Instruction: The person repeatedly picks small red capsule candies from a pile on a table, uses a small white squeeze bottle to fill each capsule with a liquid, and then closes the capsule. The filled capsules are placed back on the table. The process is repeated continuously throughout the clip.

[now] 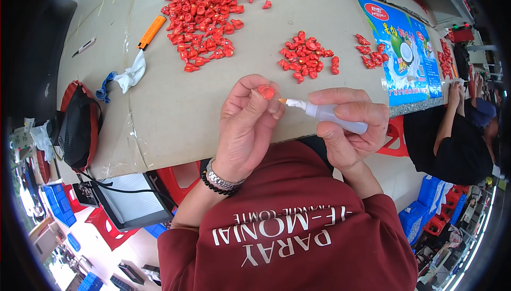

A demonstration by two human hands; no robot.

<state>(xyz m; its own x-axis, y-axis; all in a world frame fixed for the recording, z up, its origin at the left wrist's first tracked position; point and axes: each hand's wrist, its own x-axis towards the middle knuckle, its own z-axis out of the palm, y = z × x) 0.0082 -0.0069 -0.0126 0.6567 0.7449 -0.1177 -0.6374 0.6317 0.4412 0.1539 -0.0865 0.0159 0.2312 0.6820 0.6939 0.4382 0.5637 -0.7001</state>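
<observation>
Between the thumb and fingers of my left hand (246, 129) is a small red plastic piece (266, 92). My right hand (355, 123) grips a translucent squeeze bottle (340, 119) lying sideways, its thin orange-tipped nozzle pointing left, close to the red piece. Whether the tip touches the piece I cannot tell. White wrapping covers the base of the nozzle. Beyond my hands lies a small group of similar red pieces (306, 57), and a much larger heap of red pieces (205, 17) spreads farther back on the left.
On the table (159, 110), an orange-handled cutter (152, 32), a crumpled white cloth (131, 73) and a pen (84, 47) lie left. A black-and-red device (81, 126) stands at the left edge. Several red pieces (371, 51) lie by a blue printed sheet (404, 51). Another person (452, 131) sits right.
</observation>
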